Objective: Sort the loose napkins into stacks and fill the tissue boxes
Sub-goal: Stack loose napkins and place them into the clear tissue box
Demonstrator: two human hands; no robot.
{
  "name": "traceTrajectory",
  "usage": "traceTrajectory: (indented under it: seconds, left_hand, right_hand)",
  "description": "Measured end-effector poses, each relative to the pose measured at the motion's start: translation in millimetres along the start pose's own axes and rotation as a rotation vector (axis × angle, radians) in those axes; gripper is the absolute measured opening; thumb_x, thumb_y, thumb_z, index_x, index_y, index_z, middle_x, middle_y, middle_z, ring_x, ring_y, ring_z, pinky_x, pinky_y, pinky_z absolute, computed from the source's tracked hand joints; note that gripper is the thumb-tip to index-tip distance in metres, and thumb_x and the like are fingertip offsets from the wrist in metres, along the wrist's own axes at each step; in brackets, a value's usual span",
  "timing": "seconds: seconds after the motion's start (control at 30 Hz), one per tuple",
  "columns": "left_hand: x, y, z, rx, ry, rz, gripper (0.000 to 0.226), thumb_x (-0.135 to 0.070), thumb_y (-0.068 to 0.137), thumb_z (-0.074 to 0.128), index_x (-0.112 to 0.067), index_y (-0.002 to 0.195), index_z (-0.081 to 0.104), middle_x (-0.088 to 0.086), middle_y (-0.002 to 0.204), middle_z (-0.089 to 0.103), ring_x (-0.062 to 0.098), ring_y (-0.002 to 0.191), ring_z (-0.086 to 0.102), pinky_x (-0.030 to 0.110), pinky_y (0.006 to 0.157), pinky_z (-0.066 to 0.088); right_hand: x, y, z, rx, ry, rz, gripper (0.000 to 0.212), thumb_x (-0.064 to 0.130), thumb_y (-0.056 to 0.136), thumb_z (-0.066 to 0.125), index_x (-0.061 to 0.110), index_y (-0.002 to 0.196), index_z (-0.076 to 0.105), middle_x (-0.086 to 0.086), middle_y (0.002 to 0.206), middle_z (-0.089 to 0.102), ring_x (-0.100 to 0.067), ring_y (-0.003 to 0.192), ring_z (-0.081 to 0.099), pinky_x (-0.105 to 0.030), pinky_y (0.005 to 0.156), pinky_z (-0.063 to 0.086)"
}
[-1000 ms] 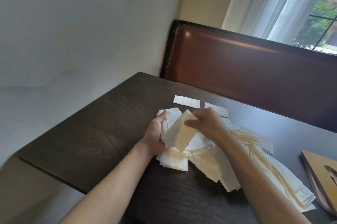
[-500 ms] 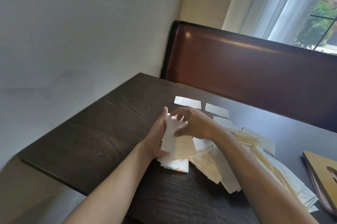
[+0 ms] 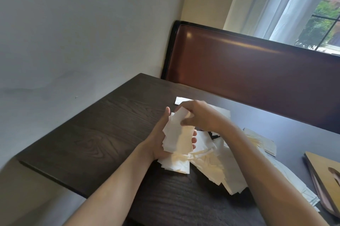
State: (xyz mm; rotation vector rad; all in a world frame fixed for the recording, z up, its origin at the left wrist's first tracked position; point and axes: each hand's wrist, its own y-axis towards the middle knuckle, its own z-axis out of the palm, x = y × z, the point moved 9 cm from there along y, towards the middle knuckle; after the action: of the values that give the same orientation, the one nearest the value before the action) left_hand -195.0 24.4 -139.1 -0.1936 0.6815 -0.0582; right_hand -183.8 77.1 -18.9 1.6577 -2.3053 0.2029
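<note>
My left hand holds a small stack of white napkins upright above the table, fingers curled round its far side. My right hand pinches the top end of that stack from above. Under and to the right of the hands lies a loose pile of white napkins, spread across the dark wooden table. A single folded napkin lies flat behind the hands, partly hidden by my right hand. At the right edge lies a tan tissue box lid with an oval slot.
A pale wall runs along the table's left side. A brown leather bench back stands behind the table, with a curtained window above it. Another batch of napkins lies behind my right forearm.
My left hand has lifted the stack off the pile and tilted it upright. My right hand moved up and left to the stack's top end, covering the napkins behind.
</note>
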Motion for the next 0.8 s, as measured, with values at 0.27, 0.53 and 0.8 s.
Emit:
traceTrajectory:
  seconds: [0.27,0.53,0.8]
  left_hand:
    - [-1,-1,-3,-0.004,0.029,0.014,0.09,-0.083,0.083,0.036,-0.008,0.115,0.074,0.017,0.105,0.069,0.028,0.088,0.069,0.042,0.08,0.057]
    - [-8,-1,0,0.006,-0.012,0.053,0.089,-0.08,0.084,0.034,-0.006,0.112,0.075,0.015,0.105,0.069,0.03,0.091,0.07,0.041,0.082,0.059]
    - [-6,-8,2,-0.033,0.045,0.04,0.061,-0.054,0.089,0.051,-0.003,0.121,0.065,0.015,0.102,0.068,0.024,0.079,0.063,0.035,0.072,0.056]
  right_hand:
    - [-9,-1,1,-0.076,0.016,-0.022,0.036,0.024,0.084,0.077,0.02,0.118,0.069,0.008,0.106,0.055,-0.009,0.096,0.051,-0.005,0.066,0.038]
    - [-16,-11,-14,-0.285,0.055,0.014,0.013,0.024,0.085,0.076,0.012,0.084,0.073,0.005,0.081,0.069,-0.011,0.072,0.063,-0.028,0.063,0.055]
    - [-16,-7,-13,-0.141,0.104,0.007,0.025,0.015,0.087,0.072,-0.009,0.085,0.066,-0.02,0.09,0.067,-0.034,0.078,0.065,-0.045,0.066,0.059]
